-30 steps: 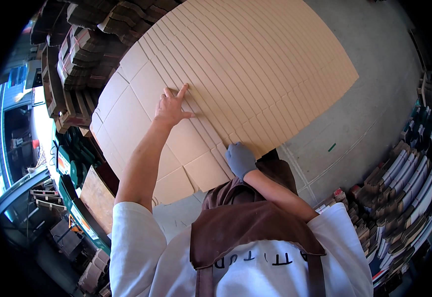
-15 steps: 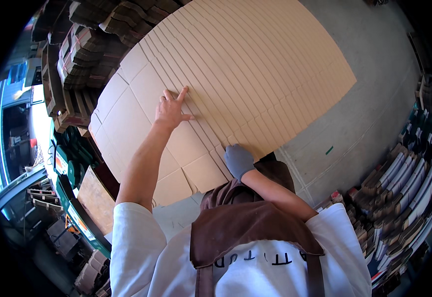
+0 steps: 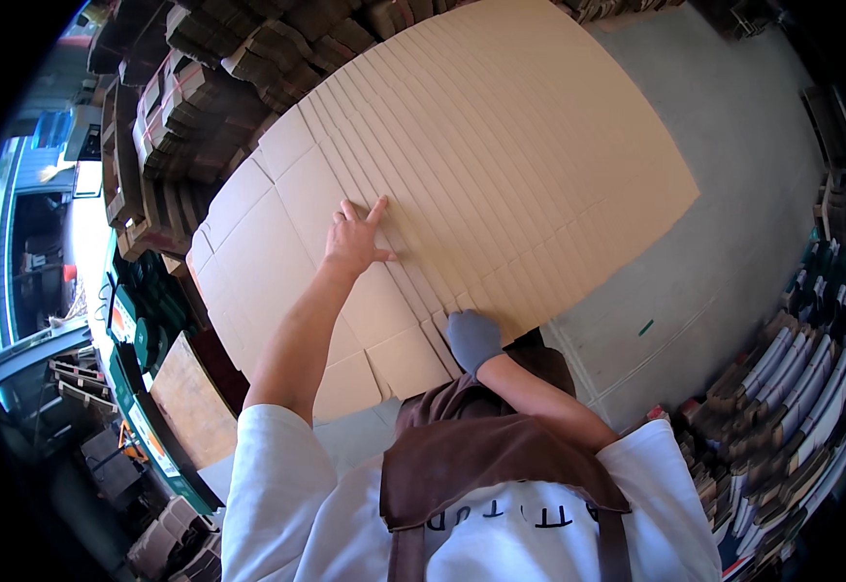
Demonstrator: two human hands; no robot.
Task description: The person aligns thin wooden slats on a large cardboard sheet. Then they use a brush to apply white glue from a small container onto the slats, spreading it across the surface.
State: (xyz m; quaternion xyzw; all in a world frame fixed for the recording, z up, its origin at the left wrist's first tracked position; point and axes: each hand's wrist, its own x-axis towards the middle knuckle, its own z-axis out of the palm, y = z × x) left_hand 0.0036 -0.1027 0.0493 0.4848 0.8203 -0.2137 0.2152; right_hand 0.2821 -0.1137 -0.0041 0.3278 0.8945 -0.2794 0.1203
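A fanned row of flat brown cardboard box blanks (image 3: 501, 165) lies across the grey floor, each sheet overlapping the one beside it. My bare left hand (image 3: 355, 240) rests flat on the nearest sheet (image 3: 277, 252), fingers spread, index finger pointing up along the overlapping edges. My right hand (image 3: 472, 338) wears a grey glove and presses on the near edge of the row, fingers curled down onto the cardboard. Neither hand is lifting a sheet.
Stacks of bundled folded cardboard (image 3: 180, 107) stand at the upper left. More flattened cartons stand on edge at the right (image 3: 792, 398). A green machine frame (image 3: 142, 339) and a brown board (image 3: 190, 407) sit at my left. Grey concrete floor (image 3: 733, 223) lies to the right.
My left hand has slid slightly down and right on the top sheet. The gloved right hand stays on the near edge. The view shifted a little.
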